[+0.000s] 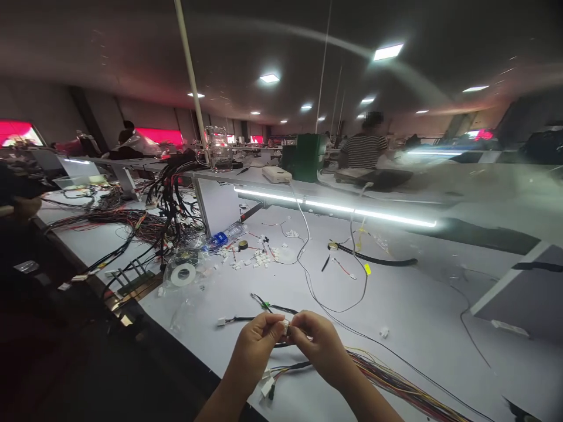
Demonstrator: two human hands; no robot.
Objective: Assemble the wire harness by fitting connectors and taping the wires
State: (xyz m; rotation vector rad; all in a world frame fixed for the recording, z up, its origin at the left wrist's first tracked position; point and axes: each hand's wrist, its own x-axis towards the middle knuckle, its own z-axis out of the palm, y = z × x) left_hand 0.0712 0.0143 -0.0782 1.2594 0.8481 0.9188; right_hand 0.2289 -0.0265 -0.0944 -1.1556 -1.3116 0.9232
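Near the front of the white table, my left hand (pixel 255 346) and my right hand (pixel 320 346) meet fingertip to fingertip. Between them they pinch a small white connector (pixel 285 327), mostly covered by the fingers. Dark cables pass behind and under the hands. One ends in a white plug (pixel 221 322) on the left, and a bit of green tape (pixel 265 305) marks another. Below the hands lie white connectors (pixel 267 387) on a black-sleeved cable. A bundle of coloured wires (pixel 396 381) runs from beneath my right hand to the lower right.
Loose white connectors (pixel 264 258), a tape roll (pixel 182 274) and a plastic bottle (pixel 220 238) lie further back. A heap of black cables (pixel 171 205) hangs at the left. Under the shelf is a lit tube (pixel 329 206). A person in a striped top (pixel 363 149) is beyond it.
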